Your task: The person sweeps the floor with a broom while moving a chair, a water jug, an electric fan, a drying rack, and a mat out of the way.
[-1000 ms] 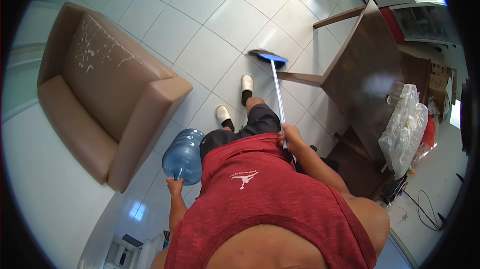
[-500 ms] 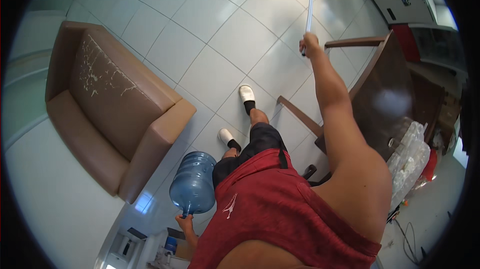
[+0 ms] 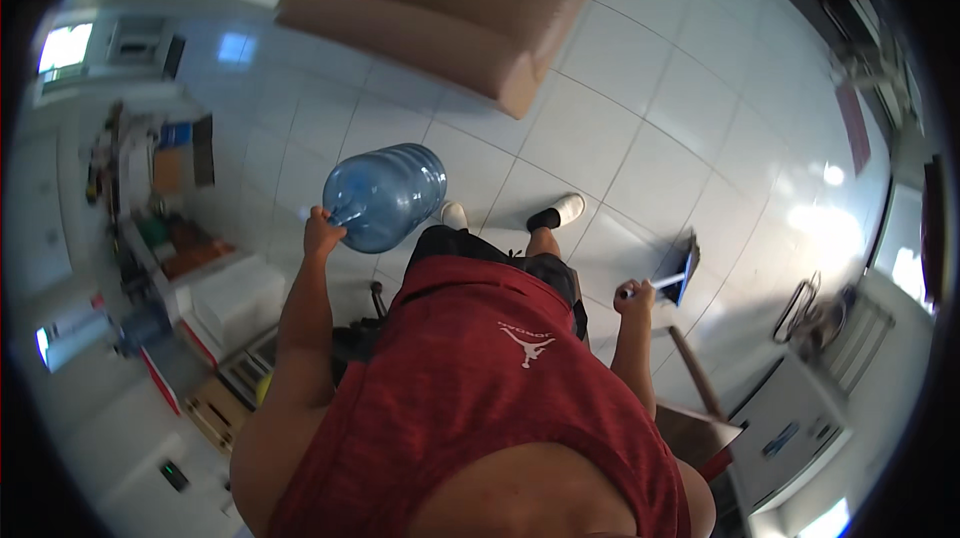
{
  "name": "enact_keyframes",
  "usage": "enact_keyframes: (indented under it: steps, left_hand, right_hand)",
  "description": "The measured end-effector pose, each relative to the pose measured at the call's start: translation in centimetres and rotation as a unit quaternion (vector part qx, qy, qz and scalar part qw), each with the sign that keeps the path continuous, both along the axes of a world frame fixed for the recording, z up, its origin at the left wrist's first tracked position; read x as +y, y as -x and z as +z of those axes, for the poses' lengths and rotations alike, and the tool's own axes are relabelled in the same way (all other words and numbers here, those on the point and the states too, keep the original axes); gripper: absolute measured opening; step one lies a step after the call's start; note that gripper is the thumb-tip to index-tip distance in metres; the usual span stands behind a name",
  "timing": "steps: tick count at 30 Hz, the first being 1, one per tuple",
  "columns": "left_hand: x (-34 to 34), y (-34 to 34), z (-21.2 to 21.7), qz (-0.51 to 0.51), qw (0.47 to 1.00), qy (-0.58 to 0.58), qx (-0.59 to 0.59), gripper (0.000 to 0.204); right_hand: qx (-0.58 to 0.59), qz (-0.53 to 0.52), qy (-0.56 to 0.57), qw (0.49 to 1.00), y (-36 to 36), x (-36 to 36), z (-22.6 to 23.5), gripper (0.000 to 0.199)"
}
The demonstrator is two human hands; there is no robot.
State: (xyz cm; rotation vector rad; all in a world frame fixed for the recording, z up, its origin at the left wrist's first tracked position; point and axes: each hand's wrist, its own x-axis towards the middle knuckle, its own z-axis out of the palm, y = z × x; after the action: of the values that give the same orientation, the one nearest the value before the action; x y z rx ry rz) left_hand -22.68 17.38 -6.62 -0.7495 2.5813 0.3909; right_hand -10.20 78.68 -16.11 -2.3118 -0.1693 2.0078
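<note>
My left hand (image 3: pixel 322 234) is closed round the narrow neck of a large, clear blue water jug (image 3: pixel 388 196). The jug hangs on its side to the left of my legs, its wide base pointing away from the hand. To the right, my right hand (image 3: pixel 634 296) grips the end of a long-handled floor tool (image 3: pixel 682 270). Its pale handle is seen nearly end-on and leads to a wide blue and dark head by the floor. Whether that head is a broom or a mop, I cannot tell.
A brown armchair (image 3: pixel 450 18) with peeling upholstery stands ahead on the pale tiled floor (image 3: pixel 630 148). At right are a wooden chair (image 3: pixel 697 370) and a white cabinet (image 3: pixel 790 428). Boxes and household items crowd the left, beside a white box (image 3: pixel 236 300).
My view has swung to the left, so the armchair now appears at the top. The floor tool has come closer to my body. Both hands keep their holds.
</note>
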Motion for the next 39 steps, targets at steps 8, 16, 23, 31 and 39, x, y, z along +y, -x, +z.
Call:
enact_keyframes:
  steps: [8,16,23,31,39]
  left_hand:
    - [-3.5,-9.5,-6.5,0.176,0.984,-0.013,-0.006,0.049]
    - [-7.8,-15.4,-7.4,0.396,0.917,-0.004,0.045,0.047]
    - [-12.2,-19.9,-6.6,0.57,0.818,-0.005,0.083,0.049]
    - [-19.9,-25.0,-7.0,0.738,0.655,0.021,0.163,0.054]
    - [-29.8,-31.0,-2.5,0.801,0.576,0.05,0.154,0.053]
  right_hand:
    - [-0.027,0.085,-0.123,0.988,6.6,-3.1,6.4,0.024]
    - [0.054,0.808,-0.345,0.475,7.1,-14.8,13.6,0.01]
    - [0.077,0.888,-0.286,0.352,12.1,-16.6,6.8,0.015]
    - [0.088,0.903,-0.287,0.307,15.9,-25.1,2.6,0.009]
    - [-0.155,0.908,-0.373,0.106,17.4,-44.9,17.8,0.034]
